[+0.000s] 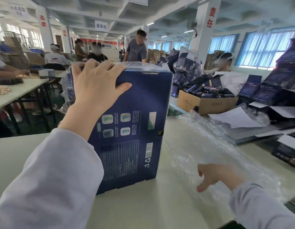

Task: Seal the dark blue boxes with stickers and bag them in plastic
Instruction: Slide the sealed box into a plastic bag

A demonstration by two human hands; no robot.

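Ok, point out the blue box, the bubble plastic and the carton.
blue box (140, 100), head view, on its printed face
bubble plastic (201, 142), head view, middle of the sheet
carton (214, 105), head view, its near side wall

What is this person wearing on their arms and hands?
Long, loose sleeves of plain pale greyish-lilac cloth cover both arms down to the wrists: the left sleeve and the right sleeve. The left hand and the right hand are bare, with no gloves, and no ring or watch shows.
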